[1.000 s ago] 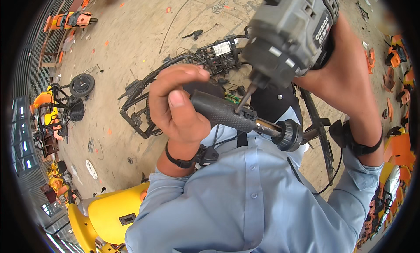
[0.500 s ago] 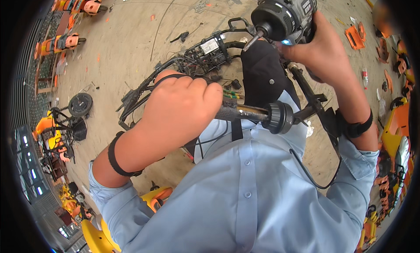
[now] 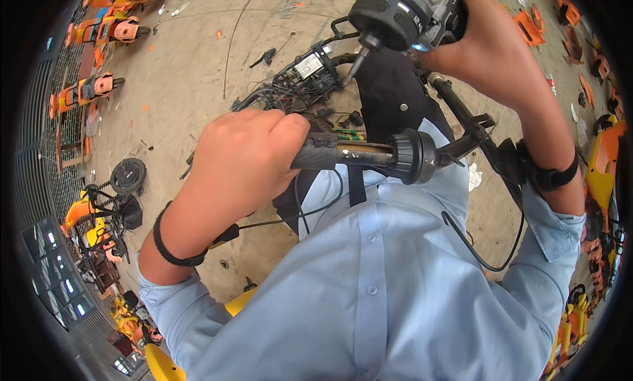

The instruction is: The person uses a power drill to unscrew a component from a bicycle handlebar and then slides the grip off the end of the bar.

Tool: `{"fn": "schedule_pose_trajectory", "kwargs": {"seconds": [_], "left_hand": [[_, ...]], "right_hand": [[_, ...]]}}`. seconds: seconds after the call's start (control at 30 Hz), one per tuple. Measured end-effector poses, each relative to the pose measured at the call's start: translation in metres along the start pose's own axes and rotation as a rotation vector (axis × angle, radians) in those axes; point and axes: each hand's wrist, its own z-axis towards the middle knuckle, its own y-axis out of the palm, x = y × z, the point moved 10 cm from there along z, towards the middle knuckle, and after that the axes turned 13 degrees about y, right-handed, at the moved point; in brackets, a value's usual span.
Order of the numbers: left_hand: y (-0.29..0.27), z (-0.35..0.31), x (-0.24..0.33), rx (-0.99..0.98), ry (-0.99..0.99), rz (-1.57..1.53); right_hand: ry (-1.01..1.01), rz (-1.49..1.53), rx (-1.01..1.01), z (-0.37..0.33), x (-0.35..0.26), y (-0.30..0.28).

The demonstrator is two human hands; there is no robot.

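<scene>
1. While the right hand (image 3: 471,59) bears a grey and black power driver (image 3: 395,20) at the upper centre of the frame, the left hand (image 3: 244,160) lies over a black textured sleeve (image 3: 315,153), just left of centre
2. Left grip: narrow, closed in a fist holding the sleeve; the fingertips are beyond my sight
3. Right grip: wrapped about the driver, whose handle is mostly hidden; I cannot tell whether a finger presses the trigger
4. The pointed bit (image 3: 357,64) slants down toward the lower left, its tip apart from the sleeve and above it in the frame
5. A worn metal tube (image 3: 361,155) emerges from the sleeve's right end and meets a ribbed black collar (image 3: 410,157) near the centre
6. Right of the collar, I note dark metal framework (image 3: 469,130); a black cable (image 3: 483,267) loops below it
7. Upper centre, left of the bit, a wired assembly (image 3: 310,67) bears a pale label
8. Orange scooter bodies (image 3: 109,30) occupy the upper left, with a black wheel (image 3: 127,176) at the left, all on concrete floor (image 3: 188,64)
</scene>
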Motion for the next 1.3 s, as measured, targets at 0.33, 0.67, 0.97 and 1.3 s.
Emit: {"fn": "schedule_pose_trajectory", "kwargs": {"seconds": [0.33,0.67,0.97,1.3], "left_hand": [[-0.014,-0.034,0.002,0.345,-0.210,0.133],[-0.015,-0.041,-0.003,0.368,-0.285,0.124],[-0.013,-0.036,-0.004,0.377,-0.213,0.091],[-0.009,-0.036,-0.008,0.402,-0.123,0.079]], "right_hand": [[-0.120,-0.195,0.057,-0.002,0.005,0.032],[-0.273,-0.381,0.145,-0.002,-0.018,0.039],[-0.390,-0.559,-0.014,-0.005,-0.054,0.036],[-0.337,-0.685,0.010,-0.001,-0.057,0.035]]}}
